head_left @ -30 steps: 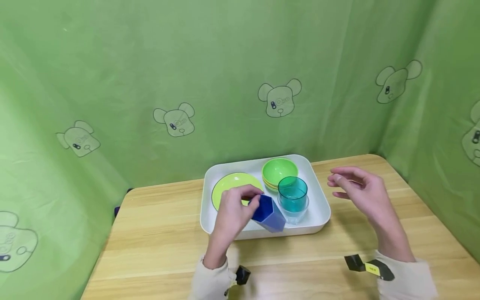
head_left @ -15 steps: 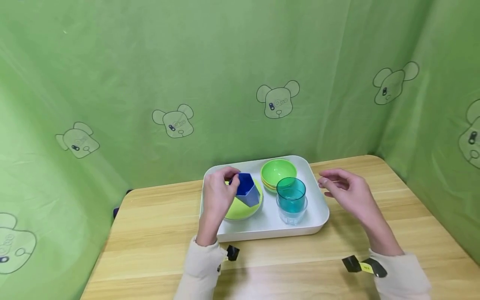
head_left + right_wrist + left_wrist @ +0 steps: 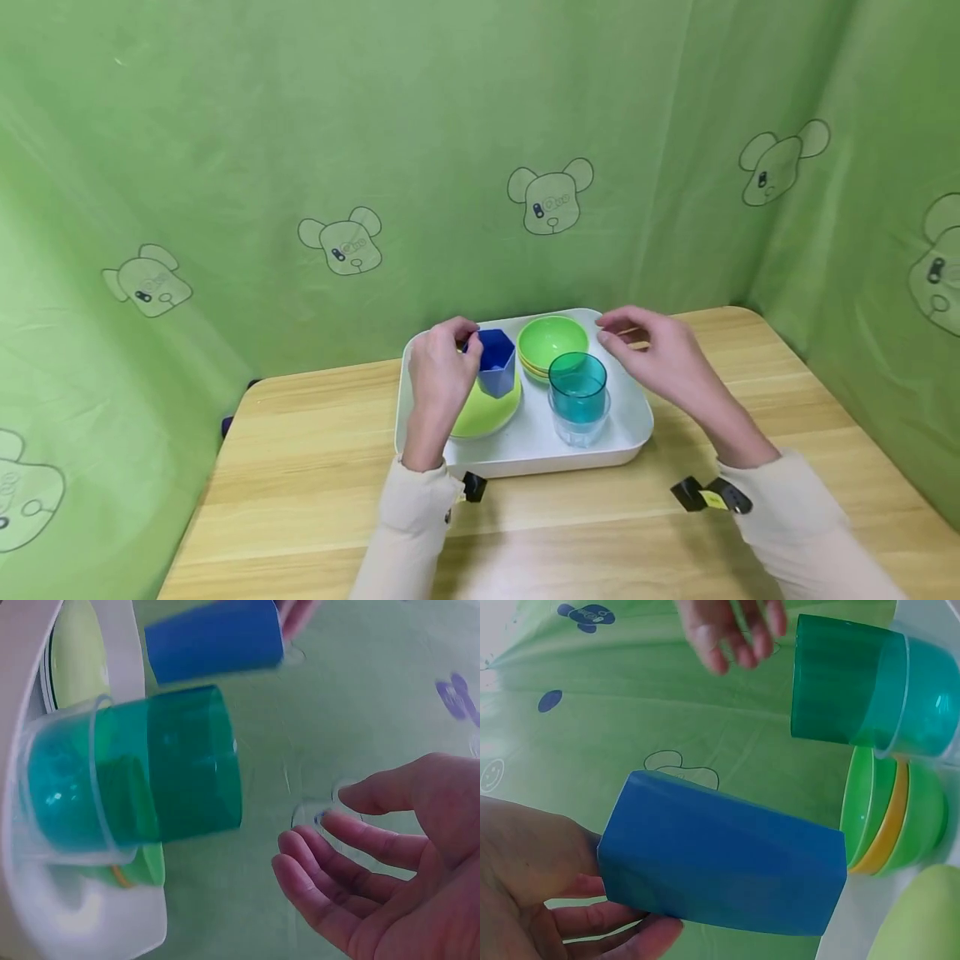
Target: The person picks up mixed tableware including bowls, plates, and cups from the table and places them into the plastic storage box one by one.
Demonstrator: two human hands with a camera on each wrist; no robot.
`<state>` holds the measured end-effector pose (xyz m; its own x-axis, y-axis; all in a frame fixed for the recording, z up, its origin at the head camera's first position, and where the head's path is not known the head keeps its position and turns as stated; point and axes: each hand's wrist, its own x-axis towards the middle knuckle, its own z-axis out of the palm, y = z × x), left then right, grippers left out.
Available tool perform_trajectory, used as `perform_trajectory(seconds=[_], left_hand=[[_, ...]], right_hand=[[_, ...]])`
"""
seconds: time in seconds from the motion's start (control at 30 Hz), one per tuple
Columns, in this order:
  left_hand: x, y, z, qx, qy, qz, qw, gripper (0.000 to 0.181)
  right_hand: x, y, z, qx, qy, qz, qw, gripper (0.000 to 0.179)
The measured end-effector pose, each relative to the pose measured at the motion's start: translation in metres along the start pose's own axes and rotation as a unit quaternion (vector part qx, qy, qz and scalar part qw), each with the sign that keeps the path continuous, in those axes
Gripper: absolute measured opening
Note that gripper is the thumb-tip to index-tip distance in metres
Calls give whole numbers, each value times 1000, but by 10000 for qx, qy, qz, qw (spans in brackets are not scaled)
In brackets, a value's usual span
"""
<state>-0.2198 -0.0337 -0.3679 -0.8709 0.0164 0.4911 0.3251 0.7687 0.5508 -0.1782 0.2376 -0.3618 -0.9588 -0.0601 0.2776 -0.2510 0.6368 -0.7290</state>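
My left hand (image 3: 438, 371) pinches the rim of a blue six-sided cup (image 3: 497, 367) and holds it nearly upright above a lime-green plate (image 3: 483, 414). The plate lies in the left part of a white tray (image 3: 525, 461). In the left wrist view the blue cup (image 3: 720, 859) hides part of the gripping fingers. A teal cup (image 3: 576, 387) stands nested in a clear cup (image 3: 581, 431) at the tray's right front. Behind them sits a stack of green and yellow bowls (image 3: 553, 340). My right hand (image 3: 660, 354) hovers over the tray's right edge, fingers loosely bent, holding nothing.
The tray stands near the back edge of a wooden table (image 3: 315, 467). A green curtain (image 3: 450, 125) with mouse-like drawings hangs behind and along the sides. Each sleeve carries a black wrist device (image 3: 701, 494).
My left hand has carried the blue cup left and back, from the tray's front to above the plate, and turned it more upright. My right hand has moved left toward the bowls.
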Motion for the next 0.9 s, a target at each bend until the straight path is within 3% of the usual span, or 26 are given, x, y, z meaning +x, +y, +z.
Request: perform_trajectory(seconds=[0.37,0.57,0.73,0.9], left_hand=[[16,16,18,-426,-169,-256,9986,11],[19,20,25,-561,-190,-375,9975,10],[20,22,28,-644,-131,-382,9971,10],[18,26,27,-823,-130,-350,9959,8]], right_hand=[[47,-40,25,-269,-1048,18,9941,32],[62,-48,34,-103,-1403,448,9890,30],[67,-48,40,-216,-1335,577,9891,27],[69,-48,44,-491,-962,498,9929,22]])
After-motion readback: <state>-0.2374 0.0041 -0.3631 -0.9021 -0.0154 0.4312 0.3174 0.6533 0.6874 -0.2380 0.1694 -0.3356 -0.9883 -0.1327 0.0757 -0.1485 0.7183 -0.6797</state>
